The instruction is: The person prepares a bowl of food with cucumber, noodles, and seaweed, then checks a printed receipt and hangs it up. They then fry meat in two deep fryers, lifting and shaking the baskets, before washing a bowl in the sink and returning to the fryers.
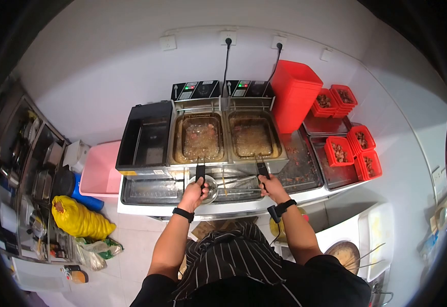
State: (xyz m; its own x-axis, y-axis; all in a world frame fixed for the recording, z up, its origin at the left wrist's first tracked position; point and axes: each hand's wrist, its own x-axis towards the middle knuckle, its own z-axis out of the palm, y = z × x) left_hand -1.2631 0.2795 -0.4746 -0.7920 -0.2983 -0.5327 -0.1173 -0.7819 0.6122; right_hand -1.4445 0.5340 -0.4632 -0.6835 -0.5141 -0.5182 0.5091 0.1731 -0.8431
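My left hand (196,192) is closed round the black handle (200,172) of the left fryer basket. Bubbling oil with reddish pieces in it fills the left fryer (199,135). The black handle (262,170) of the right fryer basket is in the grip of my right hand (273,187). In the right fryer (254,135) the oil also bubbles, and what lies under the foam is hard to make out. A round metal strainer (209,190) lies beside my left hand, on the metal tray (154,189) in front of the fryers.
A black bin (149,135) stands left of the fryers, a pink tub (100,171) beyond it. Tall red containers (296,94) and red boxes of meat pieces (339,152) are at right. A yellow sack (80,219) lies on the floor; a white sink (376,235) is lower right.
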